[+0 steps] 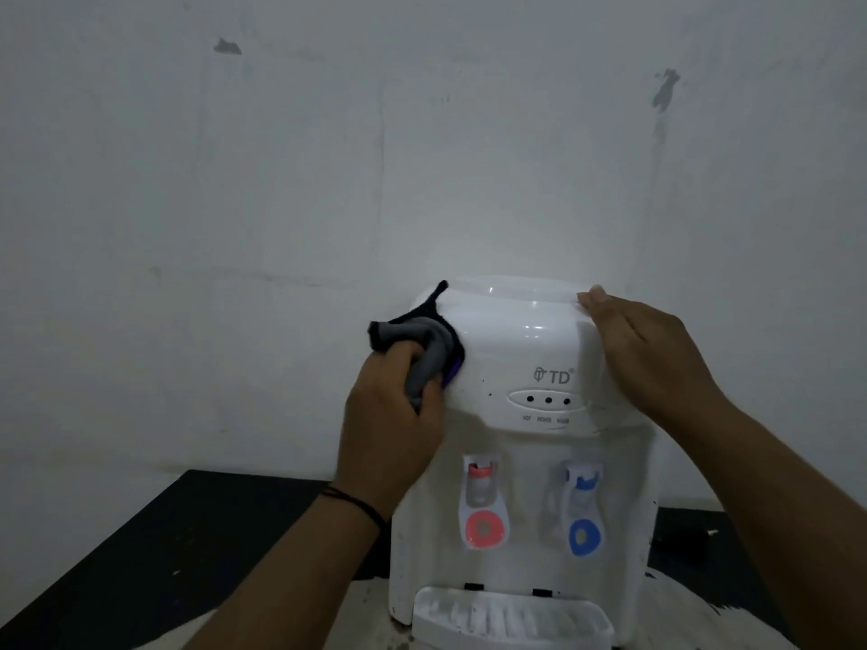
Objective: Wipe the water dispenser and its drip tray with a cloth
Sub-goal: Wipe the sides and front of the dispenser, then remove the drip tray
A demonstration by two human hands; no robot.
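upright white dispenser (525, 438), bunched grey cloth (422, 344)

Ahead of you stands a pale wall (328, 180), dimly lit and greyish — brightest near its lower middle, darker toward the edges. You can see two dark chipped patches on it: one upper left (227, 46), one upper right (665, 93) with a faint streak running down below it. Faint vertical lines cross the paint. Low and near you sits a black tabletop (155, 546) — dusty, flecked with pale specks, reaching back to the wall.
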